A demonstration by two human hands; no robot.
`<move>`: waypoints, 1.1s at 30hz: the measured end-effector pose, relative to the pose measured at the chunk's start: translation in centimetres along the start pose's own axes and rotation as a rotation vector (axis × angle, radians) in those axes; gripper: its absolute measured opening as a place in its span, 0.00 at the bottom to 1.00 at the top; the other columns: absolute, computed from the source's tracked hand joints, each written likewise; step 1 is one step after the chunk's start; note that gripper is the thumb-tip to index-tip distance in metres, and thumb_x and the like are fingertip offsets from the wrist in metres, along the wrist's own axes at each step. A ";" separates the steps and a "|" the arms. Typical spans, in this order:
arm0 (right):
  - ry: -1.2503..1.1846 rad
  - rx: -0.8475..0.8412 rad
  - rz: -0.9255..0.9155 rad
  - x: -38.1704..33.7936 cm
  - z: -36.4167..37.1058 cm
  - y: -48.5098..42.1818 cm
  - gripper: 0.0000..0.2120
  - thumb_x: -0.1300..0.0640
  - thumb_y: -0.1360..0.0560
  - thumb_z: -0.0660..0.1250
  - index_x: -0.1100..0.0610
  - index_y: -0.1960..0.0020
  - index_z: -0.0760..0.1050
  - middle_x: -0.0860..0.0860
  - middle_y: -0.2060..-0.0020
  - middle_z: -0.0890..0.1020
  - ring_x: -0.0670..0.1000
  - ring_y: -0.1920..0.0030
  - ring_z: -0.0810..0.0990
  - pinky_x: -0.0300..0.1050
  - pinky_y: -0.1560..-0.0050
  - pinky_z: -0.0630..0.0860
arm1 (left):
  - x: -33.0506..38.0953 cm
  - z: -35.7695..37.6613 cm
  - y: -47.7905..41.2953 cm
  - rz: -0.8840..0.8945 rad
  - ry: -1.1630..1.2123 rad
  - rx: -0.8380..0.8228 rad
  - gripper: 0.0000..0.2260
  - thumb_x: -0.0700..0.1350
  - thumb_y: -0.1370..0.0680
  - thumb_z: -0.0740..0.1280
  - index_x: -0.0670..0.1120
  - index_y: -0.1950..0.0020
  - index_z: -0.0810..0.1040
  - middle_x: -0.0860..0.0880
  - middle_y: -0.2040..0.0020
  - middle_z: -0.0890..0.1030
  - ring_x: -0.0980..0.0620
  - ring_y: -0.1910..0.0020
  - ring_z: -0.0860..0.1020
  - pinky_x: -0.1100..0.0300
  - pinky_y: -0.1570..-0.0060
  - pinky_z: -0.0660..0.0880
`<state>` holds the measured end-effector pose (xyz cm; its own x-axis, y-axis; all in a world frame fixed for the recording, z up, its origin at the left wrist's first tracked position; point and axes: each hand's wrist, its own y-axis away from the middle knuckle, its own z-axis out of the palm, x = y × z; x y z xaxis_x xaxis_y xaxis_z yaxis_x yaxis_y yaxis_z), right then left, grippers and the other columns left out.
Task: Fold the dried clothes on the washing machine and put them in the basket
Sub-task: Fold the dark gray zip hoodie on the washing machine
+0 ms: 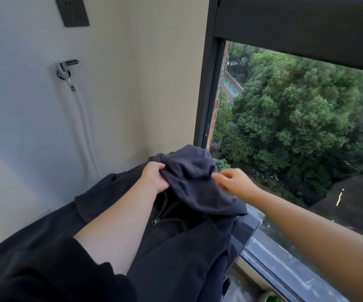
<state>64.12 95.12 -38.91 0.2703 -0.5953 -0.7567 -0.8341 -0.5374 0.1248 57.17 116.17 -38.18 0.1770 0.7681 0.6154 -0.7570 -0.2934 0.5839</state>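
A dark grey-blue garment (194, 182) is bunched up and lifted above a pile of black clothes (171, 243), one of which shows a zip. My left hand (154, 177) is shut on the left edge of the grey-blue garment. At the garment's right edge my right hand (235, 182) is blurred, fingers bent and touching the cloth; a grip cannot be made out. The washing machine's dark corner (247, 231) shows under the pile at the right. No basket is in view.
A white wall with a tap (66, 67) and white hose (84, 125) stands behind the pile. A black socket panel (71, 9) sits high on the wall. To the right is a dark-framed window (206, 90) over trees, with its sill (285, 277) close beside the machine.
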 end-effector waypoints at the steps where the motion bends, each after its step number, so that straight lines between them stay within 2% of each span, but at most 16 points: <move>1: 0.007 0.160 0.014 0.5 0.0 -1.0 0.14 0.51 0.24 0.67 0.59 0.63 0.74 0.53 0.68 0.77 0.51 0.66 0.74 0.43 0.64 0.69 | -0.3 -0.2 0.2 -0.015 0.010 -0.006 0.17 0.37 0.19 0.51 0.36 0.32 0.69 0.37 0.31 0.70 0.41 0.31 0.68 0.50 0.40 0.67; 2: 0.023 0.253 0.046 1.0 0.1 -2.1 0.12 0.50 0.25 0.68 0.60 0.54 0.76 0.54 0.59 0.79 0.51 0.59 0.76 0.44 0.58 0.70 | -0.5 -0.3 0.3 -0.021 0.021 -0.019 0.17 0.38 0.19 0.51 0.36 0.32 0.69 0.37 0.31 0.70 0.41 0.30 0.68 0.50 0.38 0.66; 3: 0.006 0.252 0.097 1.1 0.2 -3.0 0.17 0.49 0.26 0.69 0.59 0.44 0.74 0.54 0.48 0.77 0.52 0.50 0.76 0.44 0.51 0.71 | -0.7 -0.3 0.3 -0.021 0.022 -0.035 0.16 0.38 0.19 0.51 0.36 0.35 0.71 0.37 0.33 0.72 0.41 0.30 0.68 0.50 0.38 0.66; 5: -0.163 0.118 0.252 1.2 0.7 -4.9 0.36 0.45 0.27 0.70 0.58 0.27 0.60 0.54 0.32 0.69 0.53 0.34 0.70 0.47 0.37 0.69 | -0.8 -0.3 0.5 -0.031 0.037 -0.087 0.13 0.38 0.19 0.50 0.37 0.46 0.74 0.40 0.43 0.77 0.43 0.33 0.70 0.52 0.40 0.66; 7: -0.376 0.053 0.322 0.9 1.2 -6.3 0.45 0.44 0.28 0.71 0.56 0.23 0.48 0.55 0.27 0.63 0.54 0.29 0.65 0.50 0.31 0.65 | -0.5 -0.5 0.0 -0.053 0.021 -0.100 0.14 0.36 0.20 0.50 0.37 0.46 0.74 0.39 0.50 0.79 0.42 0.41 0.74 0.52 0.41 0.67; 8: -0.456 0.043 0.342 0.7 1.4 -6.9 0.45 0.45 0.28 0.71 0.57 0.22 0.48 0.55 0.27 0.63 0.54 0.29 0.65 0.49 0.31 0.64 | -0.3 -0.7 -0.1 -0.055 0.006 -0.097 0.14 0.36 0.21 0.50 0.37 0.45 0.74 0.39 0.51 0.79 0.42 0.45 0.76 0.52 0.41 0.68; 11: -0.499 -0.042 0.350 0.3 1.3 -8.3 0.28 0.53 0.27 0.71 0.60 0.31 0.68 0.54 0.38 0.76 0.53 0.39 0.74 0.44 0.45 0.69 | -0.2 -1.0 -1.3 -0.042 -0.035 -0.072 0.15 0.35 0.22 0.50 0.36 0.44 0.74 0.39 0.50 0.79 0.43 0.51 0.77 0.51 0.38 0.68; 12: -0.461 -0.007 0.319 0.1 1.1 -8.6 0.20 0.57 0.27 0.71 0.62 0.37 0.74 0.55 0.45 0.79 0.52 0.45 0.76 0.42 0.50 0.71 | -0.3 -1.0 -1.7 -0.033 -0.051 -0.049 0.15 0.34 0.23 0.51 0.36 0.42 0.74 0.39 0.50 0.79 0.43 0.51 0.77 0.50 0.39 0.70; 14: -0.324 0.231 0.264 -0.5 -0.2 -9.6 0.11 0.59 0.27 0.71 0.64 0.46 0.79 0.57 0.53 0.81 0.51 0.53 0.77 0.41 0.56 0.71 | -0.6 -1.2 -3.1 0.048 -0.183 0.113 0.15 0.32 0.24 0.54 0.39 0.40 0.72 0.40 0.48 0.77 0.43 0.52 0.76 0.50 0.50 0.74; 17: 0.011 0.496 0.251 -1.6 -3.9 -10.5 0.13 0.53 0.25 0.67 0.63 0.50 0.78 0.59 0.54 0.81 0.57 0.48 0.80 0.44 0.54 0.71 | -0.6 -1.7 -4.0 0.147 -0.375 0.326 0.16 0.34 0.22 0.56 0.44 0.35 0.68 0.44 0.47 0.74 0.46 0.50 0.75 0.52 0.53 0.71; 19: 0.129 0.483 0.274 -2.5 -5.9 -10.3 0.14 0.51 0.24 0.65 0.63 0.51 0.77 0.59 0.54 0.80 0.59 0.48 0.79 0.46 0.54 0.72 | -0.8 -1.5 -3.8 0.096 -0.352 0.289 0.16 0.35 0.21 0.57 0.40 0.33 0.68 0.44 0.46 0.74 0.47 0.49 0.75 0.52 0.51 0.71; 22: 0.138 0.545 0.245 -3.9 -6.9 -9.0 0.14 0.52 0.25 0.64 0.58 0.66 0.69 0.55 0.65 0.75 0.56 0.58 0.75 0.43 0.60 0.66 | -1.1 -1.4 -2.7 0.004 -0.324 0.186 0.15 0.36 0.20 0.57 0.39 0.33 0.70 0.44 0.45 0.75 0.46 0.47 0.75 0.52 0.48 0.71; 24: 0.078 0.554 0.197 -5.3 -6.2 -7.7 0.17 0.53 0.26 0.64 0.56 0.70 0.64 0.52 0.71 0.71 0.54 0.63 0.72 0.43 0.63 0.65 | -0.7 -1.8 -2.1 -0.014 -0.355 0.139 0.15 0.36 0.19 0.55 0.41 0.33 0.71 0.45 0.50 0.77 0.46 0.46 0.75 0.52 0.46 0.71; 27: -0.005 0.505 0.087 -8.0 -3.6 -5.1 0.17 0.52 0.26 0.66 0.57 0.69 0.65 0.50 0.72 0.71 0.51 0.67 0.72 0.44 0.69 0.64 | 0.5 -3.6 -0.9 -0.002 -0.391 0.125 0.16 0.37 0.19 0.54 0.41 0.33 0.70 0.44 0.48 0.77 0.44 0.42 0.75 0.52 0.45 0.70; 30: -0.048 0.454 -0.034 -10.9 0.1 -2.0 0.15 0.52 0.27 0.69 0.59 0.67 0.70 0.52 0.71 0.74 0.49 0.67 0.72 0.44 0.67 0.66 | 1.9 -6.3 0.6 0.017 -0.400 0.170 0.15 0.38 0.18 0.54 0.41 0.34 0.71 0.44 0.48 0.77 0.44 0.42 0.76 0.51 0.45 0.70; 33: -0.148 0.177 -0.106 -12.8 4.0 1.3 0.18 0.55 0.25 0.69 0.56 0.70 0.67 0.49 0.73 0.72 0.44 0.74 0.71 0.38 0.72 0.69 | 2.9 -9.8 1.5 0.013 -0.393 0.238 0.11 0.40 0.19 0.55 0.43 0.40 0.74 0.44 0.52 0.79 0.44 0.49 0.78 0.52 0.52 0.72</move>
<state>57.67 104.47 -31.64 0.2986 -0.4404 -0.8467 -0.8795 -0.4715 -0.0650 50.40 123.52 -40.67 0.4284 0.5029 0.7507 -0.6033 -0.4593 0.6520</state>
